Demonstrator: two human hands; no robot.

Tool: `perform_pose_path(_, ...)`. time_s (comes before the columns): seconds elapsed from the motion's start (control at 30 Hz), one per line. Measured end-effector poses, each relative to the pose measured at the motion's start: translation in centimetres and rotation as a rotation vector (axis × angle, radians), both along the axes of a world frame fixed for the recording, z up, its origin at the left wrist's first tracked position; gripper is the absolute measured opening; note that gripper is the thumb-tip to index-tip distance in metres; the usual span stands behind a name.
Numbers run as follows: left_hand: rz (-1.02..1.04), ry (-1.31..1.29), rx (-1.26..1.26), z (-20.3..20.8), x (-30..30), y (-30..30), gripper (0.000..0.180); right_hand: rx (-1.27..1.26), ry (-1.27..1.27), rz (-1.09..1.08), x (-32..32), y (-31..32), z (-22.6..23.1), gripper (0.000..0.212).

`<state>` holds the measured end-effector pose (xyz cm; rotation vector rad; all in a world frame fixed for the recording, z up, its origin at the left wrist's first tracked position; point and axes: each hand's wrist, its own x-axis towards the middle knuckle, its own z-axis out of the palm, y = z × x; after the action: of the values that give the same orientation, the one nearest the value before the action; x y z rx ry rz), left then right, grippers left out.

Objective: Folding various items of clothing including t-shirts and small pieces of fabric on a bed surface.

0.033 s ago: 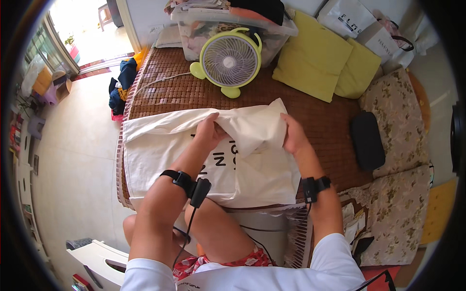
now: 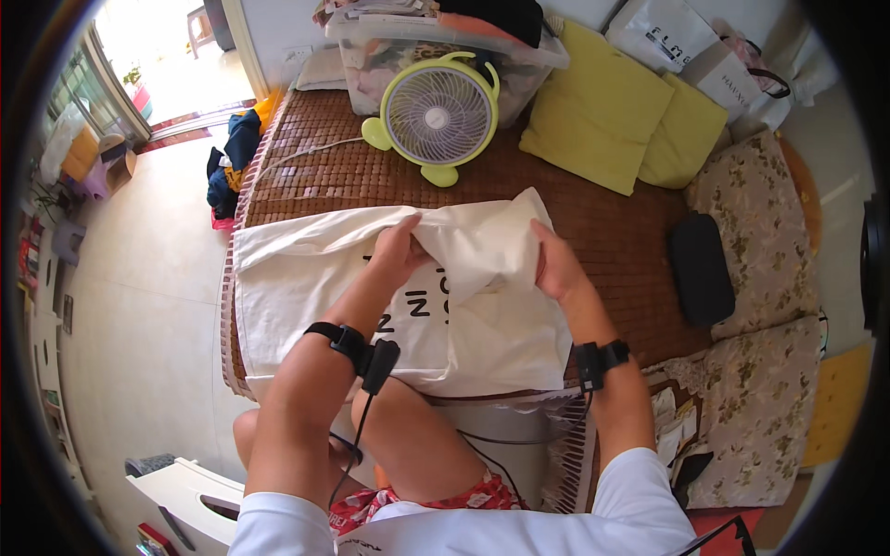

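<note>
A white cloth piece with black printed lettering lies spread over the brown woven mat in front of me; whether it is a bag or a garment I cannot tell. My left hand is closed on its upper middle, where the fabric bunches into folds. At the right part of the cloth, my right hand pinches a raised fold. Between the two hands the fabric lifts and sags loosely. The fingertips of both hands are partly hidden by the cloth.
Beyond the cloth stands a green fan, its cord running left. Behind it is a clear plastic bin of clothes. Yellow-green cushions lie at the far right, with a black case nearer. Dark clothes hang by the mat's left edge.
My right hand has shifted very slightly left, and the fold it holds has moved a little with it. My left hand stays nearly in place.
</note>
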<state>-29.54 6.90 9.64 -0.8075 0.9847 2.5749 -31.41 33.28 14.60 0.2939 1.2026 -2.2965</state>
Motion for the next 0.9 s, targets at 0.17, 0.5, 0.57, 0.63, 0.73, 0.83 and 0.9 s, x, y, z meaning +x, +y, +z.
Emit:
perform_pose_path(0.17, -0.309, 0.2, -0.389, 1.3, 0.1, 0.3, 0.044, 0.305, 0.021, 0.345, 0.5, 2.6, -1.8, 0.031)
perform_pose_path(0.5, -0.292, 0.085, -0.154, 2.2, 0.1, 1.1, 0.041, 0.651, 0.448, -0.089, -2.8, 1.9, -6.0, 0.029)
perform_pose_path(0.57, -0.284, 0.151, -0.152, 1.8, 0.9, 2.1, 0.038, 0.776, 0.493, -0.095, -3.5, 2.4, -6.8, 0.03)
perform_pose_path(0.63, -0.274, 0.141, -0.249, 2.1, 1.1, 2.6, 0.036, 0.848, 0.501, -0.188, -3.9, 3.0, -6.7, 0.033)
perform_pose_path(0.73, -0.57, 0.047, -0.838, 1.5, 1.1, 1.2, 0.043, 1.199, 0.671, -0.039, -3.3, 2.3, -6.4, 0.037)
perform_pose_path(0.83, -0.5, 0.165, -0.981, 1.4, 0.9, 3.4, 0.043, 1.286, 0.605, 0.133, -4.4, 6.9, -9.8, 0.043)
perform_pose_path(0.9, -0.503, 0.16, -1.019, 0.8, 0.7, 3.0, 0.043, 1.208, 0.589, 0.035, -5.1, 6.2, -9.5, 0.044)
